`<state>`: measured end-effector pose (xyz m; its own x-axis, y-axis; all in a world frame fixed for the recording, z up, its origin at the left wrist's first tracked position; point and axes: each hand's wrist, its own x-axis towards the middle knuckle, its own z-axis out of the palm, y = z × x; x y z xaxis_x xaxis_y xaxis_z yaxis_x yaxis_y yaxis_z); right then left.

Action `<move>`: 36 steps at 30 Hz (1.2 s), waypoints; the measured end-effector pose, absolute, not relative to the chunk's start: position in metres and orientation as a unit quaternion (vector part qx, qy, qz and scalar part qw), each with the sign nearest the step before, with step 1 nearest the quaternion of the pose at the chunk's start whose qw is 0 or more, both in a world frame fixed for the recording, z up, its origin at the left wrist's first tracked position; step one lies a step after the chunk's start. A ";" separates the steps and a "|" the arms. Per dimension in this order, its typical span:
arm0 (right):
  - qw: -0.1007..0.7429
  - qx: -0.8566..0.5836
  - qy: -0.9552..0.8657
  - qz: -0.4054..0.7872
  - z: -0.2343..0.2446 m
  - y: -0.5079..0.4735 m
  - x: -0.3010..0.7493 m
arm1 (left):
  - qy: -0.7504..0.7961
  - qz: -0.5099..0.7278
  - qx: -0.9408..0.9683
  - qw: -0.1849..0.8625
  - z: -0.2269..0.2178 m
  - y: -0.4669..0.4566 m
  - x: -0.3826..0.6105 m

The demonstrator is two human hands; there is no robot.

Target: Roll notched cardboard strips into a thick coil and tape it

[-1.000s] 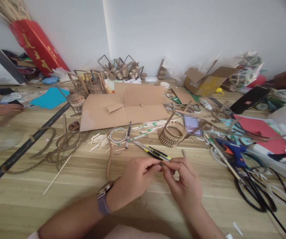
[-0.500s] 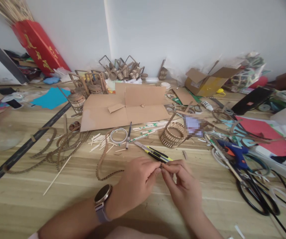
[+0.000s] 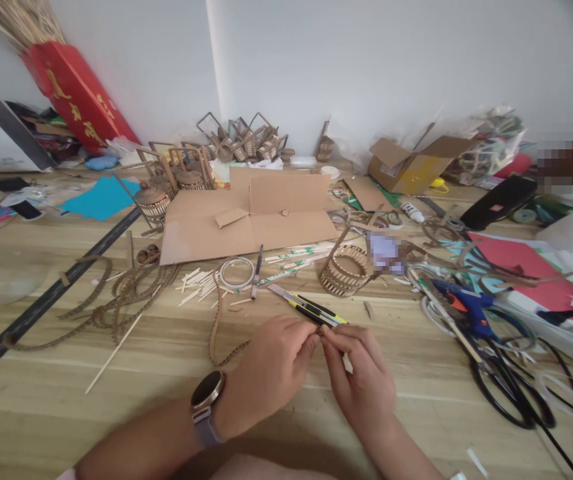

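My left hand, with a watch on its wrist, is closed in a pinch near the table's front. Fingertip to fingertip with it, my right hand pinches too. Between them shows a tiny dark brown bit, apparently the end of a thin brown notched strip that loops out from behind my left hand; the fingers mostly cover it. Just beyond the fingertips lie yellow-and-black utility knives. A small round slatted basket with a handle stands behind them, to the right.
Short sticks, a tape roll and a pen lie ahead. Cardboard covers the middle back. At right are a blue glue gun and black-handled scissors. Coiled brown strips and a black bar are left.
The loop of brown strip beside my left hand has shifted right and become narrower. My hands have moved slightly left, still pinching together.
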<state>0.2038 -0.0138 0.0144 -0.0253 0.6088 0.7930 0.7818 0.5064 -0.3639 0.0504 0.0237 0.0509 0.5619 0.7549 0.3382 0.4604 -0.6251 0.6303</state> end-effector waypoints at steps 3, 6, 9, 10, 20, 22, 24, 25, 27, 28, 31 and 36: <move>0.500 -0.477 -0.714 -0.111 0.013 -0.015 0.198 | 0.355 0.315 0.842 0.256 0.052 0.025 0.050; 0.504 -0.473 -0.712 -0.119 0.013 -0.016 0.196 | 0.366 0.326 0.832 0.260 0.053 0.026 0.050; 0.515 -0.475 -0.710 -0.075 0.014 -0.015 0.200 | 0.373 0.317 0.832 0.262 0.054 0.025 0.050; 0.522 -0.477 -0.705 -0.053 0.015 -0.015 0.203 | 0.372 0.310 0.834 0.266 0.054 0.024 0.051; 0.530 -0.510 -0.662 0.144 0.019 -0.007 0.216 | 0.359 0.272 0.849 0.277 0.057 0.025 0.049; 0.521 -0.511 -0.670 0.136 0.019 -0.007 0.217 | 0.359 0.272 0.849 0.277 0.056 0.026 0.049; 0.509 -0.507 -0.686 0.120 0.018 -0.007 0.218 | 0.363 0.272 0.847 0.276 0.055 0.027 0.049; 0.503 -0.506 -0.692 0.109 0.017 -0.008 0.218 | 0.365 0.273 0.847 0.276 0.054 0.027 0.049; 0.498 -0.506 -0.699 0.083 0.016 -0.009 0.217 | 0.366 0.275 0.846 0.274 0.053 0.027 0.050; 0.498 -0.506 -0.700 0.071 0.016 -0.009 0.216 | 0.366 0.276 0.846 0.272 0.052 0.027 0.050; 0.501 -0.507 -0.700 0.039 0.014 -0.011 0.213 | 0.362 0.276 0.850 0.265 0.050 0.027 0.050; 0.489 -0.510 -0.708 0.003 0.012 -0.011 0.211 | 0.365 0.261 0.852 0.269 0.049 0.026 0.050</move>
